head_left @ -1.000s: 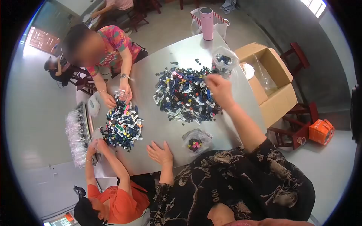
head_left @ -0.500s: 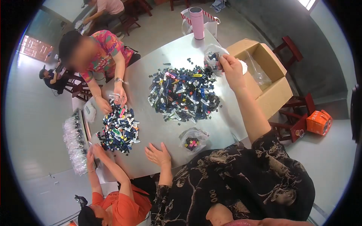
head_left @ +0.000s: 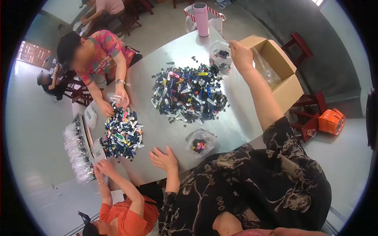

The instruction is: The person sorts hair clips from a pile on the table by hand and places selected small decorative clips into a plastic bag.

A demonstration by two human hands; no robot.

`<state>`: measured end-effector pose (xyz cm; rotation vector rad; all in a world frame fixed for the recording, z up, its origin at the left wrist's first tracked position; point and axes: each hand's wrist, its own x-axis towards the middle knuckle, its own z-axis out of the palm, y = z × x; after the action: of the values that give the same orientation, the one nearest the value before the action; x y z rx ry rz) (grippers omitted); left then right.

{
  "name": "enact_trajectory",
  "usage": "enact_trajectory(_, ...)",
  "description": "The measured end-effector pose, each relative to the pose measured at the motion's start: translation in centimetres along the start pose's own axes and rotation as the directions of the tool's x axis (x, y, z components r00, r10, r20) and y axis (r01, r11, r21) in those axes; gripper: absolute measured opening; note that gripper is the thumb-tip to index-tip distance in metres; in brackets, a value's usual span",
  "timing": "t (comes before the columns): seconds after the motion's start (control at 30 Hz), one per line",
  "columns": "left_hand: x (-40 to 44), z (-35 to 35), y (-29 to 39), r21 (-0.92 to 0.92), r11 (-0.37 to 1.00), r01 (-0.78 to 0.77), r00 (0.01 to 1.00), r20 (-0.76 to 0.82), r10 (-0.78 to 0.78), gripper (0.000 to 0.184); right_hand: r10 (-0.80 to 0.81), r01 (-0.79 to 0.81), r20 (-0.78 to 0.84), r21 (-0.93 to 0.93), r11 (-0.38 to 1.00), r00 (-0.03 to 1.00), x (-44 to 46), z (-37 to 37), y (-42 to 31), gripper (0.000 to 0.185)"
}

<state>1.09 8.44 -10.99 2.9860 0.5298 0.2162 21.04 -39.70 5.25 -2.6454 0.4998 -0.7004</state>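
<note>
My left hand (head_left: 164, 159) rests flat on the metal tabletop with its fingers spread, holding nothing. At the far right of the table, my right hand (head_left: 241, 56) is closed on the edge of a clear plastic bag (head_left: 220, 59) with small dark pieces in it. The bag stands beside a large pile of snap hair clips (head_left: 189, 94), mostly dark and white, mixed with small black pieces. Nearer to me, between my hands, sits an open clear bag (head_left: 201, 142) holding black, pink and yellow pieces.
A second clip pile (head_left: 124, 131) lies on the left, where a person in a patterned shirt (head_left: 108, 49) and one in orange (head_left: 130, 216) work. A pink tumbler (head_left: 201, 20) stands at the back corner. Beyond the right edge are a cardboard box (head_left: 283, 59) and stools (head_left: 301, 49).
My right hand has moved up and away from me at the bag's edge. My left hand stays on the table. The person in orange now holds a pale packet near the left edge.
</note>
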Motion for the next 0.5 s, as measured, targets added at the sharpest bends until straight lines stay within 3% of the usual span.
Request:
enact_trajectory(0.07,-0.1,0.1,-0.1,-0.004,1.000,0.000,1.000,0.011,0.000,0.072,-0.009,0.042,-0.119,0.283,0.958,0.993,-1.3,0.2,0.1,0.021)
enact_trajectory(0.23,0.1,0.2,0.0,-0.012,1.000,-0.011,1.000,-0.011,0.011,0.072,-0.112,0.148,-0.111,0.399,0.905,0.987,-6.8,0.4,-0.5,0.014)
enact_trajectory(0.3,0.0,0.1,0.1,0.011,1.000,-0.021,1.000,-0.004,0.021,0.074,-0.050,0.016,0.059,0.473,0.881,0.997,-9.7,2.4,0.2,0.014)
enact_trajectory(0.33,-0.1,0.0,0.0,0.015,1.000,-0.021,1.000,-0.002,0.021,0.074,-0.048,0.013,0.062,0.475,0.880,0.997,-11.0,2.7,0.2,0.014)
enact_trajectory(0.4,0.1,0.1,0.1,0.006,1.000,-0.002,1.000,0.018,0.002,0.074,0.094,-0.234,0.301,0.469,0.851,0.949,-12.9,3.5,0.2,0.015)
enact_trajectory(0.5,0.1,-0.4,0.4,-0.009,1.000,0.012,0.999,0.032,-0.011,0.075,0.044,-0.165,0.313,0.370,0.914,0.949,-14.3,6.5,0.7,0.015)
